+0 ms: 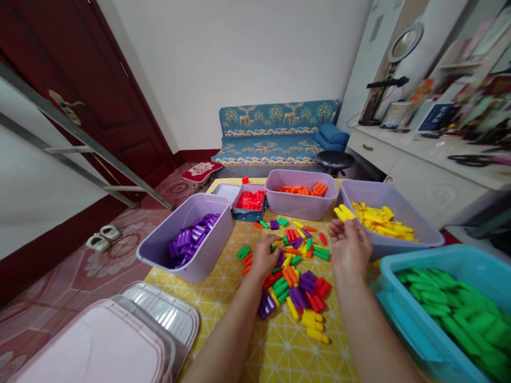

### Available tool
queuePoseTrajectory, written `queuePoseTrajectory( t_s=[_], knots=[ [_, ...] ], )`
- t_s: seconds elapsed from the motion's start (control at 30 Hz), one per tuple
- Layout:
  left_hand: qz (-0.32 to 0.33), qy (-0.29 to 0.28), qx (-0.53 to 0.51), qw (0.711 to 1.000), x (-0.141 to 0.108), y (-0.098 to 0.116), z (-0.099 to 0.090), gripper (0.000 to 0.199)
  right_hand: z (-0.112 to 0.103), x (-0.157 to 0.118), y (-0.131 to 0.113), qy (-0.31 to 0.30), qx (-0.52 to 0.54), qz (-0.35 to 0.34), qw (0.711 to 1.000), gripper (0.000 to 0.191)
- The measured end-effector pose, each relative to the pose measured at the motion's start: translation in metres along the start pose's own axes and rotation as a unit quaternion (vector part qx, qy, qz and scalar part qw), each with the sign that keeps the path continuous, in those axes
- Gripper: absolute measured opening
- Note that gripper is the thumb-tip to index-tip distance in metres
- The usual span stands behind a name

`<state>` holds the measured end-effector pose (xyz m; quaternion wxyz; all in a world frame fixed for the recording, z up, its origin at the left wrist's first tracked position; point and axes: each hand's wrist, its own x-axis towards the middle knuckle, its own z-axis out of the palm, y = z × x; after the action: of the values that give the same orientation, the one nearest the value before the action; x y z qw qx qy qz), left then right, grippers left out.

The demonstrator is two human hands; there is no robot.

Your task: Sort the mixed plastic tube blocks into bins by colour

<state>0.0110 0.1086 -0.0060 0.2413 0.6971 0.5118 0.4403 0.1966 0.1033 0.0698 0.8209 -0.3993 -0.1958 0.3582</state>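
Observation:
My right hand (350, 247) is closed on a yellow building block (344, 213), raised beside the lilac bin of yellow blocks (383, 221). My left hand (265, 258) reaches over the mixed pile of plastic building blocks (297, 287), its fingers bent down among the pieces. A bit of yellow shows by its fingertips, but what they grip cannot be made out. The pile mixes red, green, purple, orange and yellow pieces, some joined side by side. Several yellow blocks (313, 322) lie at its near edge.
Around the pile stand a lilac bin (215, 255) of purple blocks, a tin (248, 214) of red ones, a lilac bin (301, 210) of orange ones, and a blue bin (393, 266) of green ones. Lids (99, 340) lie at the near left. A ladder (80, 143) leans left.

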Motion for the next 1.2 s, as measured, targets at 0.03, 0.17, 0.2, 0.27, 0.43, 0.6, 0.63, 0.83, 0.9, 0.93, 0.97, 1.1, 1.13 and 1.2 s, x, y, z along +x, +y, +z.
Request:
queuePoseTrajectory(
  t_s=[0.03,0.17,0.2,0.27,0.43,0.6,0.63,0.83,0.9,0.93,0.97,1.1,1.13,1.2],
  knots=[
    [0.000,0.000,0.001,1.000,0.000,-0.001,0.000,0.022,0.002,0.005,-0.005,0.017,0.029,0.004,0.999,0.025],
    [0.001,0.003,0.001,1.000,0.000,-0.002,0.001,0.021,0.007,0.011,-0.014,0.025,0.071,0.000,0.997,0.026],
    [0.002,0.003,0.001,1.000,0.000,-0.002,0.001,0.020,0.007,0.010,-0.015,0.018,0.076,-0.005,0.997,0.029],
    [0.003,0.003,-0.001,1.000,0.000,-0.002,0.001,0.020,0.007,0.007,-0.017,0.008,0.085,-0.017,0.996,0.039],
    [0.001,0.003,-0.001,1.000,-0.001,-0.001,0.001,0.021,0.001,0.000,-0.016,0.002,0.043,0.006,0.999,0.056],
    [-0.004,0.005,0.001,1.000,-0.001,-0.001,0.001,0.021,-0.017,-0.005,0.017,-0.074,-0.144,-0.009,0.987,0.043],
    [-0.003,0.006,-0.001,1.000,-0.001,-0.002,0.001,0.021,-0.020,-0.004,0.026,-0.096,-0.198,-0.025,0.975,0.039],
    [-0.002,0.008,-0.002,1.000,-0.001,-0.001,0.001,0.020,-0.022,0.020,0.062,-0.234,-0.507,-0.232,0.797,0.032],
    [0.000,0.007,-0.003,1.000,0.000,0.000,0.001,0.020,-0.016,0.026,0.070,-0.253,-0.581,-0.252,0.732,0.035],
    [0.001,0.006,-0.003,1.000,0.000,0.000,0.001,0.020,-0.013,0.028,0.075,-0.260,-0.610,-0.250,0.706,0.037],
    [0.002,0.006,-0.003,1.000,0.000,0.000,0.001,0.020,-0.011,0.029,0.079,-0.268,-0.633,-0.243,0.684,0.039],
    [0.005,0.004,0.001,1.000,-0.001,-0.001,0.000,0.020,-0.006,0.033,0.091,-0.293,-0.672,-0.200,0.649,0.043],
    [0.004,0.004,0.001,1.000,-0.001,-0.001,0.000,0.020,-0.005,0.033,0.092,-0.296,-0.673,-0.194,0.650,0.041],
    [0.002,0.005,0.002,1.000,0.000,-0.001,0.000,0.020,-0.005,0.035,0.090,-0.301,-0.667,-0.192,0.653,0.034]
  ],
)
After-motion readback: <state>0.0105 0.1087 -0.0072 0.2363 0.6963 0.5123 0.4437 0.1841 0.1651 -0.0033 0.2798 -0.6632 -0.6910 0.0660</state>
